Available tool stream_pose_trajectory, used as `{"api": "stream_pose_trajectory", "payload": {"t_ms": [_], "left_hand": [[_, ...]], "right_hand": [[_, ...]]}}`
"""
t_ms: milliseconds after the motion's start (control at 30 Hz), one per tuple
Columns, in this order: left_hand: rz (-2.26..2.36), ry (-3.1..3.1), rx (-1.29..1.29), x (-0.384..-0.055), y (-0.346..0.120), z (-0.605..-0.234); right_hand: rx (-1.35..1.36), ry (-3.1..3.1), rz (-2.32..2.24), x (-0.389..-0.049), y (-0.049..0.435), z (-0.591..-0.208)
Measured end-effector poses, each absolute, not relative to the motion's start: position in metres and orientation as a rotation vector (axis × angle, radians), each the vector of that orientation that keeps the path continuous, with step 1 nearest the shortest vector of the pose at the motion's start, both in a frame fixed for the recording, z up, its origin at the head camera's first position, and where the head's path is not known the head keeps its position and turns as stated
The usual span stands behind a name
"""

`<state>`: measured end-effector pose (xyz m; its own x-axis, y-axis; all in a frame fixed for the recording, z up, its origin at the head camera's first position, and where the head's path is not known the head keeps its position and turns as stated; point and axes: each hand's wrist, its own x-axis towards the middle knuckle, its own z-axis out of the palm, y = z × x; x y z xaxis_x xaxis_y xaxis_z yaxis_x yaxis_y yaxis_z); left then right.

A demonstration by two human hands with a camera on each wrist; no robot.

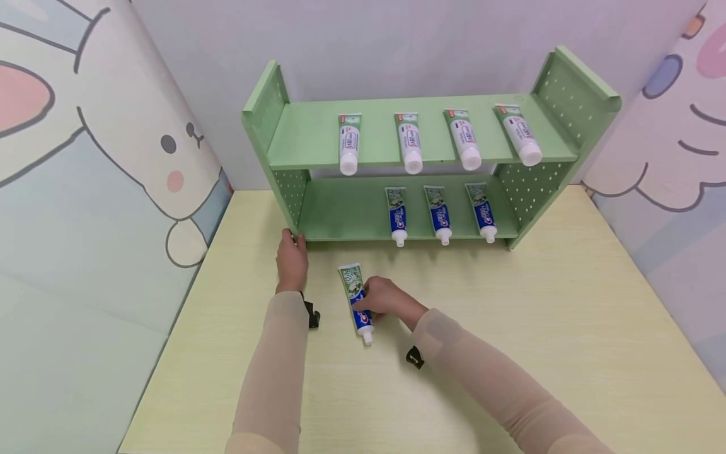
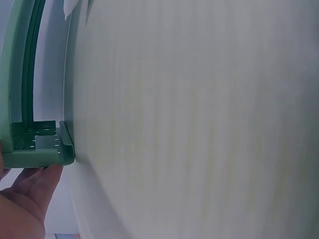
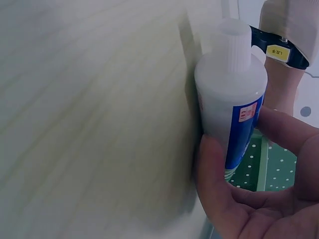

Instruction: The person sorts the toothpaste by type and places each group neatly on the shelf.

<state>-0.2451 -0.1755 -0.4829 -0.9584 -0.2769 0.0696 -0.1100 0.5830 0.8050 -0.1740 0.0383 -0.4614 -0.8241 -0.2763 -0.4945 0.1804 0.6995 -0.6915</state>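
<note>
My right hand pinches a blue and green toothpaste tube by its sides, low over the table in front of the shelf. The tube's white cap points toward me; in the right wrist view the white cap end is close up, thumb and fingers on either side. My left hand grips the lower left front corner of the green two-tier shelf. In the left wrist view, fingers lie against the outside of the shelf's side panel; the thumb is mostly cut off.
Several white and green tubes lie along the upper tier, caps forward. Three blue and green tubes lie on the lower tier, in its middle and right. The pale wooden table extends below, with cartoon-printed walls around it.
</note>
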Motion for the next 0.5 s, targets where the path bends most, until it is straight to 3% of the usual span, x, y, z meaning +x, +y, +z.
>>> {"api": "stream_pose_trajectory", "payload": {"t_ms": [500], "left_hand": [[-1.304, -2.620, 0.325, -0.2452, -0.1759, -0.4835]], "right_hand": [[-0.019, 2.291, -1.124, -0.1705, 0.0365, -0.4648]]}}
